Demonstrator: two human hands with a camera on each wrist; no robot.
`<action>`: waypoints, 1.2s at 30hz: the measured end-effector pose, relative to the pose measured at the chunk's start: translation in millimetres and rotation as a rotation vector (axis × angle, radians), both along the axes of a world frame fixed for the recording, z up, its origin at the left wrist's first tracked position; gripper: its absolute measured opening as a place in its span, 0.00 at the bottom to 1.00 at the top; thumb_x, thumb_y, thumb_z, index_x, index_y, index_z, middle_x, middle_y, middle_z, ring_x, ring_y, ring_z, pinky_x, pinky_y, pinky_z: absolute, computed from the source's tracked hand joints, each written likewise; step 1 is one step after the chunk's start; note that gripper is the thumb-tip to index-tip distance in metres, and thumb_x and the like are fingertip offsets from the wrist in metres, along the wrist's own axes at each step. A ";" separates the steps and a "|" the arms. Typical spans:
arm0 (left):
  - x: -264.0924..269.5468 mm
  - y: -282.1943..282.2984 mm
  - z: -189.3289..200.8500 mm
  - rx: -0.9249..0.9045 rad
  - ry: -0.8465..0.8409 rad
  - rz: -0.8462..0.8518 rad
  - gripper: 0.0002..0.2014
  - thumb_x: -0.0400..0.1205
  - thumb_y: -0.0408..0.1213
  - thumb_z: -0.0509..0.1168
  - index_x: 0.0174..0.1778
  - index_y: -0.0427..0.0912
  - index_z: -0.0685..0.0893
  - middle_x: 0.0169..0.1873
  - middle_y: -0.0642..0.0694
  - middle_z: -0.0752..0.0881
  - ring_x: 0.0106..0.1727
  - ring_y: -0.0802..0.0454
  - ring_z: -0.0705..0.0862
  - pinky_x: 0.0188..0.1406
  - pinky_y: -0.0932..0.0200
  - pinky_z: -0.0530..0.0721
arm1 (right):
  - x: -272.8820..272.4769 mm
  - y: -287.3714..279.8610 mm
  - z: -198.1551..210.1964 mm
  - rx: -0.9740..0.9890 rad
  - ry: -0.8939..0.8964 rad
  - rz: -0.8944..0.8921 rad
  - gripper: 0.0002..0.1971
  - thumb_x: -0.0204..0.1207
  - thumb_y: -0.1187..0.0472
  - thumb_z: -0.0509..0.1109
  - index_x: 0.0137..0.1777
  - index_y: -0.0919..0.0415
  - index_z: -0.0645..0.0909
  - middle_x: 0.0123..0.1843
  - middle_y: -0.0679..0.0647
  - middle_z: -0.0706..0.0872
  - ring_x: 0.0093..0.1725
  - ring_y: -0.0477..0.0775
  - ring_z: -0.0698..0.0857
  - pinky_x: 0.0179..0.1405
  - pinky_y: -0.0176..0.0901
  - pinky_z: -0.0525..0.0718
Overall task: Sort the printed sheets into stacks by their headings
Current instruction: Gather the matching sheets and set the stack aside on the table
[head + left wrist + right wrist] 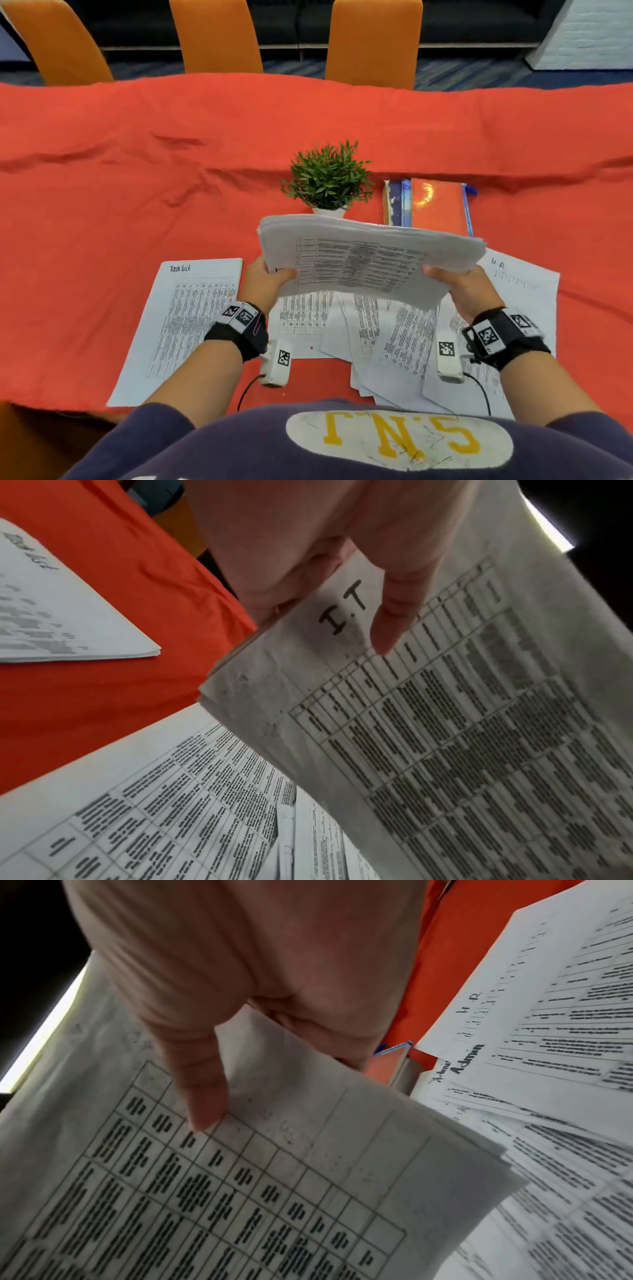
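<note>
Hands both up over red tablecloth (pixel 137 144), holding a thick bundle of printed sheets (pixel 370 260) w/ top page headed "I.T". Left hand (pixel 265 281) pinches bundle's left edge, thumb (pixel 394 620) on top by the heading, fingers under. Right hand (pixel 469 287) grips right edge same way, thumb (pixel 202 1091) on the table grid. "Task list" stack (pixel 185 325) lies flat at left; loose fanned sheets (pixel 376 329) under the bundle, incl. some headed "Admin" (pixel 469 1058); "H.R" sheet (pixel 524 274) at right. Potted plant (pixel 329 178) & orange folder (pixel 438 205) beyond.
</note>
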State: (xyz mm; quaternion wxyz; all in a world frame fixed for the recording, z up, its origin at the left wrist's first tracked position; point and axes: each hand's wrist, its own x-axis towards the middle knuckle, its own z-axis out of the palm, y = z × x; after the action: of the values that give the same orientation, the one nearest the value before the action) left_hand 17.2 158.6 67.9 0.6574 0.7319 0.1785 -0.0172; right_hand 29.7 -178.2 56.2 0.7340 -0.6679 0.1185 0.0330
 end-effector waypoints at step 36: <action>6.3 -12.6 -6.0 -0.039 -0.015 0.147 0.10 0.83 0.38 0.59 0.37 0.42 0.79 0.28 0.49 0.75 0.30 0.54 0.73 0.30 0.61 0.68 | -4.6 19.3 -15.8 -0.137 0.091 0.024 0.26 0.54 0.66 0.74 0.56 0.69 0.84 0.49 0.60 0.89 0.46 0.55 0.85 0.43 0.46 0.80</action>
State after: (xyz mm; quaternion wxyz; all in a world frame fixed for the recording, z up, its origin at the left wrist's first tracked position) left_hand 23.5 146.0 61.9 0.6722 0.7041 0.2266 0.0333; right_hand 25.1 -158.8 40.5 0.6799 -0.7159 0.1456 0.0640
